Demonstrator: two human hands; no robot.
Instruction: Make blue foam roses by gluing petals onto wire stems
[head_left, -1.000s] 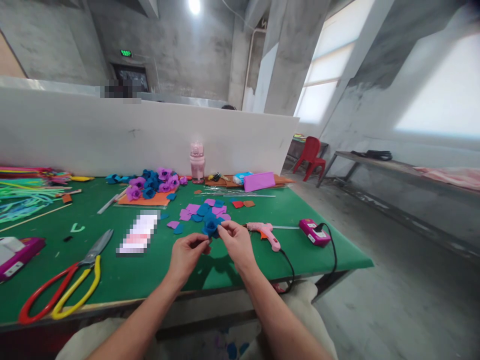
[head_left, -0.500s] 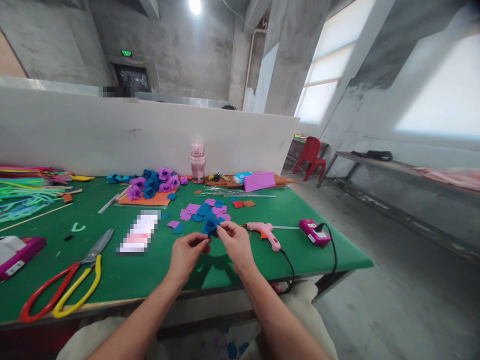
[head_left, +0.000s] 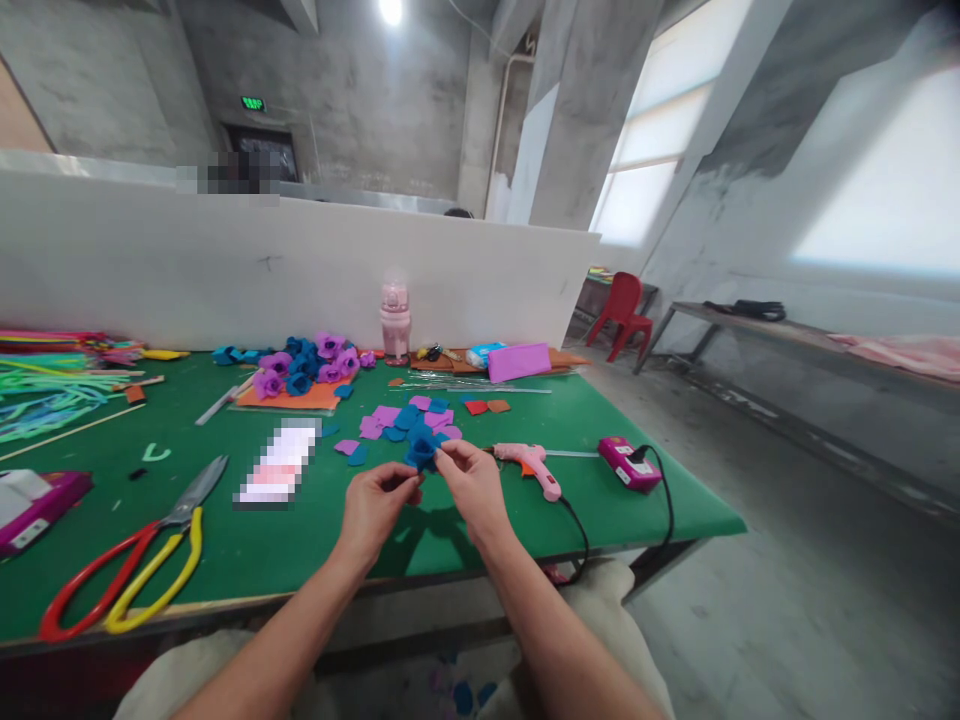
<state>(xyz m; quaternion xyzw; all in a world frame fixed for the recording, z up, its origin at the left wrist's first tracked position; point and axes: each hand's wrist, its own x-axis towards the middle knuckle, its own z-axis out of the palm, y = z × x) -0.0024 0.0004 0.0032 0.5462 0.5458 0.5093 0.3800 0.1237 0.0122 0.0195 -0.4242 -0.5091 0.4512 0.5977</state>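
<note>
A blue flower [head_left: 421, 449] is held between my two hands above the green table. My right hand [head_left: 469, 482] pinches its petals from the right. At its lower left, my left hand [head_left: 377, 508] has thumb and fingertips closed at the flower's base. Just behind lie loose purple petals [head_left: 386, 416] and blue petals [head_left: 407, 418]. A pink glue gun [head_left: 529, 467] rests to the right of my right hand. Finished purple and blue flowers [head_left: 301, 366] are heaped on an orange sheet farther back.
Scissors with red and yellow handles [head_left: 161, 548] lie at the left of the green table [head_left: 285, 545]. A purple power strip [head_left: 628, 465] with a black cord sits at the right. A pink bottle [head_left: 395, 322] stands by the white partition [head_left: 315, 265].
Both hands stay almost in place around the blue flower. My right hand's fingers have shifted very slightly upward.
</note>
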